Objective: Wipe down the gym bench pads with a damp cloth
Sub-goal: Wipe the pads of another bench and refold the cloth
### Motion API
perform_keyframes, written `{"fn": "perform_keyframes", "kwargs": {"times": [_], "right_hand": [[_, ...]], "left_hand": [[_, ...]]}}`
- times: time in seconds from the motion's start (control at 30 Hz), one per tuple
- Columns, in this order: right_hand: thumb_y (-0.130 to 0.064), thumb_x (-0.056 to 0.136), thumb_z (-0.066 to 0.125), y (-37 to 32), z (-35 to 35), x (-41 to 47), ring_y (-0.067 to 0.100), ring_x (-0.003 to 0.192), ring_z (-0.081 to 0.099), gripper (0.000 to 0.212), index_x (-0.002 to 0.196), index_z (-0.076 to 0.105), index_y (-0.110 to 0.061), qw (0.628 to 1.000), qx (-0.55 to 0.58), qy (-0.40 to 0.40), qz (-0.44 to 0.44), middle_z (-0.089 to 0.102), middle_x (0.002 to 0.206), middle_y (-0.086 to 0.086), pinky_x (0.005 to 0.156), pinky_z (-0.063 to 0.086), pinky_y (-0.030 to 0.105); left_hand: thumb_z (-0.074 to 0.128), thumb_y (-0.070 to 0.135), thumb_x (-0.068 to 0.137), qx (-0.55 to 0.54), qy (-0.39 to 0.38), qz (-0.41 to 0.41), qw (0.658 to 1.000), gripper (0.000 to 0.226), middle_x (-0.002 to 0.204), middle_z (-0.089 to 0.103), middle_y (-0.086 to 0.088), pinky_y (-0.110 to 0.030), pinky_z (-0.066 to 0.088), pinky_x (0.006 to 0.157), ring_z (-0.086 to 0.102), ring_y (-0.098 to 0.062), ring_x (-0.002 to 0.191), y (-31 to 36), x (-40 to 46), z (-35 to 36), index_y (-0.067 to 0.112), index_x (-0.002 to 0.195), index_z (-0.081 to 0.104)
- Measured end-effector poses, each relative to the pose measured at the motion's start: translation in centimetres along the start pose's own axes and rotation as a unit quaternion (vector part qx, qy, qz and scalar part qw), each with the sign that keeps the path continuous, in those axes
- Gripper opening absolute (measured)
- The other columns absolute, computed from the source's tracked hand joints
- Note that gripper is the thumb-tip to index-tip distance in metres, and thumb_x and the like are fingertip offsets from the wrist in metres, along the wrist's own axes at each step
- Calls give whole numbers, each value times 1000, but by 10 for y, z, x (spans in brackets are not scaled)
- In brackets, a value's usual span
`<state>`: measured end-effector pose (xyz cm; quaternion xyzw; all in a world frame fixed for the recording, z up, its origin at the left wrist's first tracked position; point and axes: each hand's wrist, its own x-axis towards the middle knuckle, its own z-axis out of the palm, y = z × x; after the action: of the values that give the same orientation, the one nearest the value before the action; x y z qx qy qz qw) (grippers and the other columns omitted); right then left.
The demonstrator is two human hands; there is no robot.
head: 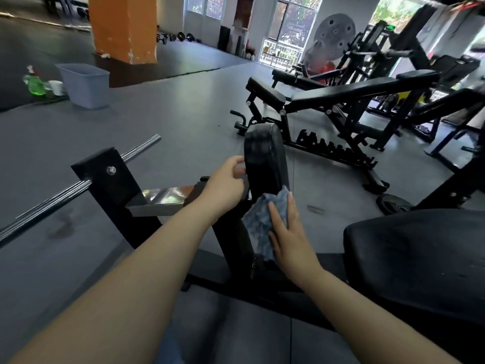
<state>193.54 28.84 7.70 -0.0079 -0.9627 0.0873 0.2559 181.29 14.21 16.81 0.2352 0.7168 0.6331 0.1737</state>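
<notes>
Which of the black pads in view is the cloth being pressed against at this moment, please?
The narrow upright pad straight ahead: the right hand presses the blue cloth against its lower part while the left hand grips its edge. The wide seat pad and the benches behind go untouched.

A grey plastic bin (85,85) stands on the grey gym floor (183,106), with a green spray bottle (34,84) and a white cup (56,87) just beside it on its left. Behind them rises an orange pillar (123,27). A chrome barbell (78,183) runs across the left side through a black steel bracket (105,169). A black weight plate (393,203) lies flat on the floor. Dumbbells (173,37) sit by the far wall, near bright windows (296,19).
</notes>
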Motion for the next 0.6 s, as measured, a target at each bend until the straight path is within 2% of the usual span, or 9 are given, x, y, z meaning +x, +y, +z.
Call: {"fn": "perform_keyframes", "kwargs": {"times": [0.13, 0.23, 0.3, 0.37, 0.43, 0.5, 0.6], "right_hand": [[-19, 99, 40, -23, -33, 57, 30, 146, 1, 72, 145, -11, -41, 998, 46, -3, 50, -15, 157, 7, 111, 28, 52], [-21, 97, 48, -36, -48, 95, 27, 146, 6, 69, 151, 5, -27, 992, 89, 15, 92, -7, 159, 11, 114, 23, 46], [-20, 96, 51, -38, -49, 100, 28, 146, 6, 69, 151, 10, -25, 991, 92, 25, 90, -6, 158, 13, 116, 20, 45], [-20, 95, 51, -33, -38, 84, 29, 146, 4, 72, 150, 5, -29, 994, 69, 32, 80, -7, 158, 13, 116, 19, 46], [-23, 96, 48, -26, -20, 58, 31, 146, -1, 74, 149, -1, -35, 996, 46, 39, 71, -9, 157, 14, 115, 19, 51], [-31, 94, 42, -17, 2, 26, 33, 144, 1, 69, 147, -2, -36, 995, 23, 55, 77, -8, 155, 12, 112, 23, 56], [-23, 92, 55, -13, 29, -16, 33, 141, 8, 78, 145, -1, -35, 988, -6, 55, 143, -6, 152, 11, 106, 32, 60]], "left_hand": [[47, 11, 83, 34, -8, 15, 999, 60, 137, 50, 1, -44, 42, 102, 49, -22, 124, 1, -19, 17, 26, 140, 37], [43, 3, 85, 62, 27, 17, 998, 67, 143, 44, -1, -31, 39, 101, 45, -23, 128, 5, -24, 24, 25, 146, 28], [41, -1, 85, 59, 56, 15, 997, 68, 144, 43, 0, -28, 38, 98, 44, -22, 128, 7, -26, 25, 25, 146, 28], [39, -3, 85, 59, 53, 29, 996, 69, 144, 43, 2, -33, 39, 104, 44, -21, 129, 4, -27, 26, 28, 146, 28], [39, -1, 88, 94, 41, 29, 994, 70, 149, 35, 2, -35, 35, 108, 38, -20, 133, 1, -29, 27, 28, 149, 19], [40, 2, 92, 141, 22, 35, 989, 71, 155, 21, 1, -28, 31, 107, 31, -18, 138, -1, -32, 32, 26, 150, 9], [41, 5, 95, 204, -16, 44, 978, 72, 159, -2, 3, -22, 27, 100, 20, -18, 142, -5, -41, 41, 21, 151, -3]]}}
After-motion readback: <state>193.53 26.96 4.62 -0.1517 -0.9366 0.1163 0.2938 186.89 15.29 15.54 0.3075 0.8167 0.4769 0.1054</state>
